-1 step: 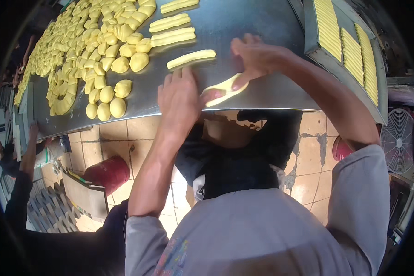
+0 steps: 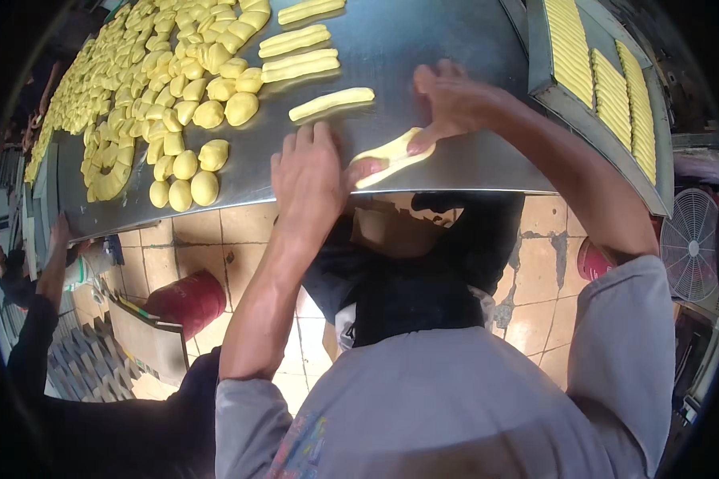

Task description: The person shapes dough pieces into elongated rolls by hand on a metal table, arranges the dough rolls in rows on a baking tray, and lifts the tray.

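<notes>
Dough strip [image 2: 398, 160] pressed by left hand [image 2: 308, 174] and right hand [image 2: 455, 104], fingers [image 2: 320, 134] outstretched, nothing gripped; likely soft, stretchy, best held at ends.

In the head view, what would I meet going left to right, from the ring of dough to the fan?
Ring of dough, round dough balls, person's left hand, elongated dough piece, person's right hand, metal tray holding ridged dough strips, round fan.

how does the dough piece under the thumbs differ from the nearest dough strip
The dough piece is flatter and wider; the dough strip is narrower and rounder. The left hand and right hand have thumbs on the piece, not the strip. Both are yellow and elongated.
</notes>
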### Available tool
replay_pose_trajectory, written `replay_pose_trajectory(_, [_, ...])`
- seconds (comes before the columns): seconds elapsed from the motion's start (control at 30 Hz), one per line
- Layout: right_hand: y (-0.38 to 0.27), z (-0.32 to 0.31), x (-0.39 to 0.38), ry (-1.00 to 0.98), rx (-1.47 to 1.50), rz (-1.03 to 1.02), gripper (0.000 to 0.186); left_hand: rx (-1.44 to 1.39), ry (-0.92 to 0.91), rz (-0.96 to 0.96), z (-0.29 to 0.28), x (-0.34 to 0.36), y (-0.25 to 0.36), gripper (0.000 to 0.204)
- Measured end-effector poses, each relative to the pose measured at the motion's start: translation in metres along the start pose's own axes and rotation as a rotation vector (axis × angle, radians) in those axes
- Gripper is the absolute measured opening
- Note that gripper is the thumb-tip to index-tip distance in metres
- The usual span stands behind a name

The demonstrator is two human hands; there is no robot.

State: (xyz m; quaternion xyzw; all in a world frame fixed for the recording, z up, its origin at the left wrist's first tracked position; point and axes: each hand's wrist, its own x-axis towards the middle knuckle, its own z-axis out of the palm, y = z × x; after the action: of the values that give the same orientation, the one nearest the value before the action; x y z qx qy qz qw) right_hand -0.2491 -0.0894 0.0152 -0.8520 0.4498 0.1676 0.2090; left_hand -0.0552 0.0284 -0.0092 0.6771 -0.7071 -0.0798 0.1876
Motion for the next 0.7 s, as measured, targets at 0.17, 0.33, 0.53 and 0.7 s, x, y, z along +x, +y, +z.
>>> replay_pose_trajectory(0.17, [0.014,-0.007,-0.009,0.036,0.047,0.213,0.098,-0.026,0.098,0.152,0.006,-0.005,-0.020,0.048])
replay_pose_trajectory(0.33, [0.008,0.011,0.005,0.191,0.158,0.199,0.092,-0.025,0.102,0.028,0.009,0.006,-0.011,0.046])
replay_pose_trajectory(0.53, [0.025,0.002,-0.011,0.154,0.202,0.082,0.086,0.019,0.094,0.012,0.005,0.008,-0.019,0.048])
replay_pose_trajectory(0.7, [0.000,0.005,-0.009,0.085,0.133,-0.017,0.086,0.032,-0.033,-0.072,0.006,0.018,0.024,0.062])
